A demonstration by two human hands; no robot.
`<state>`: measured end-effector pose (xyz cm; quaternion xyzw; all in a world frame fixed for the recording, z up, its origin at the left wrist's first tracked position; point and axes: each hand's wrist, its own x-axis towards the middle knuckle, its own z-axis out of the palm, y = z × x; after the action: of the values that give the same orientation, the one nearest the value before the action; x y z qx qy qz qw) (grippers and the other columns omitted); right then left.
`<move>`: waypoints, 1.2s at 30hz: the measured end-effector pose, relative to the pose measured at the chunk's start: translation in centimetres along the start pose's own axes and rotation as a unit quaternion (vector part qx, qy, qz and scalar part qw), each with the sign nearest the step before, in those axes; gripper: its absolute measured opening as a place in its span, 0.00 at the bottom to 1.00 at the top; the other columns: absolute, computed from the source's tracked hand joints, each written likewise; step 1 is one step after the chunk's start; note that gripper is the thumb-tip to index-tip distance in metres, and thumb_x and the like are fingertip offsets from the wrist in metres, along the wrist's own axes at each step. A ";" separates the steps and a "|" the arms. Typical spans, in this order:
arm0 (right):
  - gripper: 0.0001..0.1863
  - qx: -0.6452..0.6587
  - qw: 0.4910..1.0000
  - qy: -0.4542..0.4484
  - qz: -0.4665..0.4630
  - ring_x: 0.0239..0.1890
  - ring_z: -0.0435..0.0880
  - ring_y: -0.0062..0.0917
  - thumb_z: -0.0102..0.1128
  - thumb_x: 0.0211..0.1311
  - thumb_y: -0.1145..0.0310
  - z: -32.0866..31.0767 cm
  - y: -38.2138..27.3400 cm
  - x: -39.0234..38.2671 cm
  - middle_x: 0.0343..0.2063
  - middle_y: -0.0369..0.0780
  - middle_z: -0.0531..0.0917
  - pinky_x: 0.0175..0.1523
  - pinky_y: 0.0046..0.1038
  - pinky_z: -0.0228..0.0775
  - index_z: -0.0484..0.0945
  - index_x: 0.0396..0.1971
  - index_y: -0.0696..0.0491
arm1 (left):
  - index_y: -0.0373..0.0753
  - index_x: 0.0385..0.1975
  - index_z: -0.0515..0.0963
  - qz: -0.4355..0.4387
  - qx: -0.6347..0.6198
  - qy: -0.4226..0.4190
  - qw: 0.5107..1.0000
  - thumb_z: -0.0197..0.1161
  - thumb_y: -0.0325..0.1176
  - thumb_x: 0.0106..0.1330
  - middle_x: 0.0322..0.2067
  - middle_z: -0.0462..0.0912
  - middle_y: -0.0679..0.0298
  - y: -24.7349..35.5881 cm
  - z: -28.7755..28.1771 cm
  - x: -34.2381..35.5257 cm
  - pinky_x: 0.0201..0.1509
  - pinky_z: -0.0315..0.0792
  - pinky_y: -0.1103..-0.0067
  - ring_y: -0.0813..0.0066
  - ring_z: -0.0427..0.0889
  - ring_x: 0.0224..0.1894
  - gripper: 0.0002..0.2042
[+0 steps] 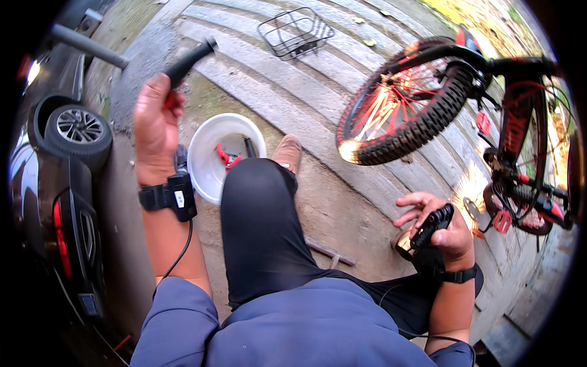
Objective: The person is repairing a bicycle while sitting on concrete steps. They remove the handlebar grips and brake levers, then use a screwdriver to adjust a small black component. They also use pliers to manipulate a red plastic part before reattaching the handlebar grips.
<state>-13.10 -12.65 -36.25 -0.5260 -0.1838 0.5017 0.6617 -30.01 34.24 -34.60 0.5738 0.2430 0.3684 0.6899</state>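
Observation:
At the upper left, my left hand (158,113) is raised with its fingers wrapped round a long black tapered tool (191,63), blurred, with a bit of red by the palm. I cannot make out its kind. Lower right, by my knee, my right hand (455,237) grips a compact black object (433,225) with stacked, rounded ends, like a folded multi-tool or folding lock. Its index and middle fingers stretch out past it. Below my left hand stands a white bucket (197,174), holding a red-handled tool (227,157) and a black rod-like piece (249,147).
A black and red bicycle (520,122), its knobby tire (422,131) toward me, fills the right side. A black wire basket (296,46) lies on the concrete slabs ahead. A dark car (73,202) stands at the left. A metal bar (330,251) is on the ground between my legs.

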 end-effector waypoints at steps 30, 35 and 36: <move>0.24 0.010 0.981 0.036 0.188 0.46 0.83 0.43 0.73 0.45 0.59 1.6 4.5 7.1 0.49 0.55 0.76 0.52 0.39 0.76 0.79 0.34 0.64 | 0.28 0.48 0.75 -0.450 0.351 0.109 0.814 0.69 0.33 0.57 0.37 0.82 0.57 -29.2 -17.5 -15.9 0.45 0.75 0.76 0.72 0.81 0.38 0.22; 0.24 0.001 0.981 0.032 0.191 0.46 0.84 0.43 0.73 0.44 0.59 1.8 4.7 7.6 0.49 0.55 0.77 0.53 0.39 0.75 0.80 0.34 0.63 | 0.29 0.52 0.74 -0.404 0.405 0.145 0.807 0.68 0.32 0.57 0.40 0.83 0.52 -31.2 -18.7 -16.8 0.48 0.76 0.73 0.63 0.83 0.42 0.23; 0.24 -0.002 0.981 0.031 0.191 0.46 0.84 0.43 0.73 0.44 0.58 2.0 4.7 7.7 0.49 0.55 0.77 0.52 0.38 0.75 0.80 0.34 0.63 | 0.29 0.52 0.74 -0.377 0.425 0.160 0.807 0.68 0.32 0.57 0.40 0.83 0.51 -31.2 -18.8 -16.7 0.49 0.76 0.71 0.61 0.83 0.43 0.23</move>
<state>-13.54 -5.35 -41.83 -0.5682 -0.0605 0.6020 0.5577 -47.33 30.44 -70.60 0.6058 0.6792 0.0256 0.4136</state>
